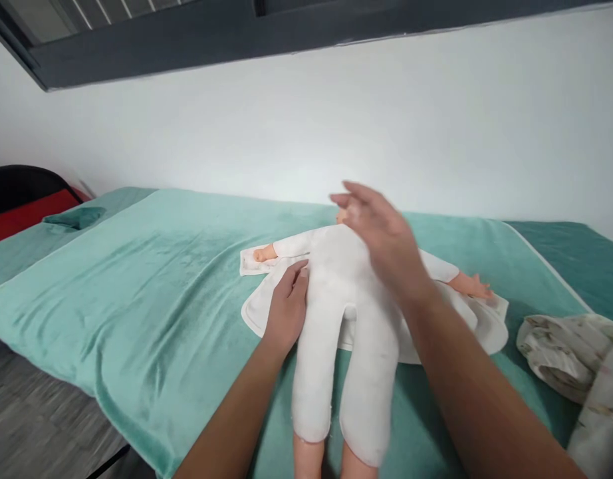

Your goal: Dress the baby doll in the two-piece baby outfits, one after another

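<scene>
With the soft-bodied doll [331,266] lying near-to-far on the green sheet [137,286], legs near, left hand [286,309] is nearer, at its torso's left edge, grip unclear, while right hand [386,239] is open above its far end.

A white wall [227,140] is topped by a dark window frame [187,43]; below, the bed [131,266] is covered in teal cloth, and grey flooring [32,406] is glimpsed at left.

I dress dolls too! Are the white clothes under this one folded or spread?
Spread: the white clothes show on both sides of the doll, across the green sheet.
</scene>
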`<state>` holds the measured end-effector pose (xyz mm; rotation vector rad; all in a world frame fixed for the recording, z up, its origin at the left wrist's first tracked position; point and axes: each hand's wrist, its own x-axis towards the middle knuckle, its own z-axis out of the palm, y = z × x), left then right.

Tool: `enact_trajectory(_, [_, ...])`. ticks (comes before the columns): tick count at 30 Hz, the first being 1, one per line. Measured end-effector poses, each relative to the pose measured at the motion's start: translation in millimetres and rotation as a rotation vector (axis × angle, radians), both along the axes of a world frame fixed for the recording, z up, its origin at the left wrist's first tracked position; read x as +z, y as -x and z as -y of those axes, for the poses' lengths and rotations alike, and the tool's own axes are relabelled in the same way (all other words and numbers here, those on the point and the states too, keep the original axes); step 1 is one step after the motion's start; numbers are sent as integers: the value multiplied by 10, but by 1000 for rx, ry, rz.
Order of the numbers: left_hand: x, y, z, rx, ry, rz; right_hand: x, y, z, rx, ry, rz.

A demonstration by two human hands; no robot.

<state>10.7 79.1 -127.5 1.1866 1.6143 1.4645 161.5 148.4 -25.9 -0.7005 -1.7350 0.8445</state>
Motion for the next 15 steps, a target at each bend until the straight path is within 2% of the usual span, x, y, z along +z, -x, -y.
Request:
enact_trajectory(3, [24, 100, -251, -20, -78, -312, -303, 159, -66, -41, -26, 328])
enact_trajectory(5, [5, 179, -417, -31, -89, -553, -378, 207, -115, -84, -107, 524])
enact_trajectory(8, [-62, 260, -592, -69, -43, -924, -334, 329, -249, -139, -204, 808])
enact_trajectory(10, [-112, 270, -655, -86, 15, -1107, -268, 486, -390, -94, -218, 1039])
enact_trajectory(12, [-149, 258, -691, -78, 55, -1193, -223, 687, -542, 12, -200, 1242])
enact_trajectory(15, [-164, 235, -716, -76, 75, -1194, -227, 973, -709, 88, -161, 1389])
